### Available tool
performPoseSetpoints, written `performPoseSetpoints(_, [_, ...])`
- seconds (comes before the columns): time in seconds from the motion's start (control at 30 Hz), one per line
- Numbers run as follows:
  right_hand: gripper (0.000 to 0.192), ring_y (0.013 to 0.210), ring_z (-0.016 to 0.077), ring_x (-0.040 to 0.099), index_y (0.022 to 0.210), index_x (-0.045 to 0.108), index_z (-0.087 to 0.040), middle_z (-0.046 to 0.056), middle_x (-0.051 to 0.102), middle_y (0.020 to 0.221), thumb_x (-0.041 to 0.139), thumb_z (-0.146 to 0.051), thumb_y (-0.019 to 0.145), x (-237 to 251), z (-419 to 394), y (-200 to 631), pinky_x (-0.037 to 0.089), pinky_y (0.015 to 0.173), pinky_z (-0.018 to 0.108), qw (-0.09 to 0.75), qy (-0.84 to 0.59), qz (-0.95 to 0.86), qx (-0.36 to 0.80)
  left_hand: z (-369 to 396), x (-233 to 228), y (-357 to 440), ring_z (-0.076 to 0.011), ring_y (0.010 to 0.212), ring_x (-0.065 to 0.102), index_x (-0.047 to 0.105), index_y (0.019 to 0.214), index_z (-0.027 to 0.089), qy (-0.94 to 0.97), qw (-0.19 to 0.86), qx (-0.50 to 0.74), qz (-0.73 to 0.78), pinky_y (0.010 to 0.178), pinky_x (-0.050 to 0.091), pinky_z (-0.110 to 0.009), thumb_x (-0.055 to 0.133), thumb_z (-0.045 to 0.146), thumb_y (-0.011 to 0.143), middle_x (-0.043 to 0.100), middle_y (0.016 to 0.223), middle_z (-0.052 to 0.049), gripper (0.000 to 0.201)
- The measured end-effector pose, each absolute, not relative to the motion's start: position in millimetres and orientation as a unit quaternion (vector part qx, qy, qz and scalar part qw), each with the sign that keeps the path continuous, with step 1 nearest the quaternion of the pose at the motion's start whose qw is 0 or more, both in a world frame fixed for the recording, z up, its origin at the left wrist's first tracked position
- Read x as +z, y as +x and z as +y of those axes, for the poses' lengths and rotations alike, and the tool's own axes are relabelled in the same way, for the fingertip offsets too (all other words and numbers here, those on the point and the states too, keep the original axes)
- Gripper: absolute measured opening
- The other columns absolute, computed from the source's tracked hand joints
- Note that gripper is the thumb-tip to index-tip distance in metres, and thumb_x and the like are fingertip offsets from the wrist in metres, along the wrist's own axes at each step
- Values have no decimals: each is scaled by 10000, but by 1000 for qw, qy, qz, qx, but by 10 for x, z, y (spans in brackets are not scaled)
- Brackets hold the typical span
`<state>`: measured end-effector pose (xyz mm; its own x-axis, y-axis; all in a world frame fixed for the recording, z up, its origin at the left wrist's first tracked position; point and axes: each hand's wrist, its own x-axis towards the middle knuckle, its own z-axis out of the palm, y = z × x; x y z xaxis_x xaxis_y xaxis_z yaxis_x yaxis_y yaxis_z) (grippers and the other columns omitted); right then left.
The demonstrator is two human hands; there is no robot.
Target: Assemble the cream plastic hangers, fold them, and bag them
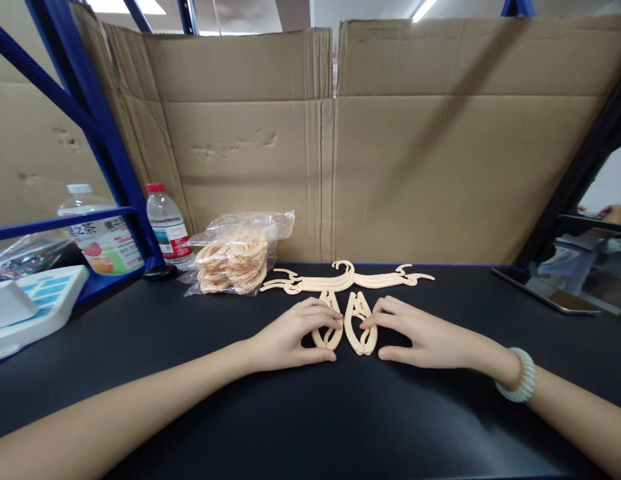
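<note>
A beige plastic hanger (347, 279) lies flat on the black table (310, 413), its arms spread left and right. Two beige clip pieces hang from its middle toward me. My left hand (290, 337) pinches the left clip piece (328, 333) with thumb and fingers. My right hand (420, 337), with a pale bead bracelet at the wrist, pinches the right clip piece (361, 330). The two pieces lie side by side, almost touching.
A clear plastic bag of several beige hanger parts (235, 257) sits at the back left. Two bottles (167, 227) (103, 237) stand by a blue rack post (107, 140). A white tray (35, 300) is far left, a tablet (545, 290) far right. Cardboard walls (390, 153) close the back.
</note>
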<state>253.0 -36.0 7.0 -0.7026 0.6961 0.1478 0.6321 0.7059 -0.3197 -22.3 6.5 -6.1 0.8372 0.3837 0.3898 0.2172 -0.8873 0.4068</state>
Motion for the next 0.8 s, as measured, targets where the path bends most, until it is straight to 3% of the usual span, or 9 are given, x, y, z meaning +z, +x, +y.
performPoseSetpoints(0.2, [400, 996, 212, 497, 1250, 553, -251, 62, 525, 1092, 558, -418, 886, 54, -349, 2545, 417, 904, 358, 128, -360, -916, 127, 53, -47, -222, -231, 1185, 488, 591, 1168, 210, 937, 179, 247, 170, 1019, 394, -366, 720, 370, 763, 613, 1196, -87, 454])
performPoseSetpoints(0.37, [489, 994, 205, 521, 1341, 457, -246, 69, 549, 1108, 545, -421, 893, 29, -298, 2600, 437, 906, 354, 173, -369, -904, 134, 91, -28, -236, -210, 1017, 572, 615, 1066, 196, 879, 180, 327, 298, 930, 426, -370, 514, 321, 899, 649, 1067, -64, 231])
performPoseSetpoints(0.53, [273, 890, 192, 555, 1151, 589, -214, 62, 600, 994, 532, -296, 896, 7, -191, 2663, 467, 817, 344, 198, -406, -887, 100, 227, -88, -255, -178, 783, 576, 579, 828, 177, 830, 205, 336, 395, 708, 452, -306, 512, 216, 815, 619, 820, -21, 79])
performPoseSetpoints(0.8, [199, 779, 184, 596, 1013, 627, -181, 67, 651, 908, 515, -272, 875, -40, 14, 2895, 502, 716, 329, 204, -444, -870, 66, 360, -142, -284, -150, 701, 521, 559, 784, 177, 839, 196, 318, 394, 640, 427, -277, 499, 122, 693, 567, 755, -5, 123])
